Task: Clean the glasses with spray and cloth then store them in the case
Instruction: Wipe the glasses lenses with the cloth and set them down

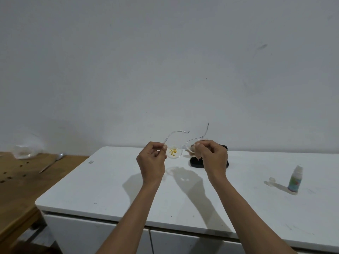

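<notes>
The white cabinet top (pixel 183 189) runs out of view on the right. On it, the black glasses case (pixel 195 161) lies largely hidden behind the right hand (pixel 212 158). Both hands hold the clear-framed glasses (pixel 178 150) up above the top, long axis left to right, temples pointing away. The left hand (pixel 152 160) pinches a temple; the right hand's fingers, closed, press a barely visible cloth (pixel 197 154) on a lens. The spray bottle (pixel 295 179) stands upright far right, its cap (pixel 271 180) just beside it.

white cabinet (pixel 113 182) | wood table (pixel 20 180) left: plastic bag (pixel 23 152), knife (pixel 52 163) | wall (pixel 165 61)
</notes>
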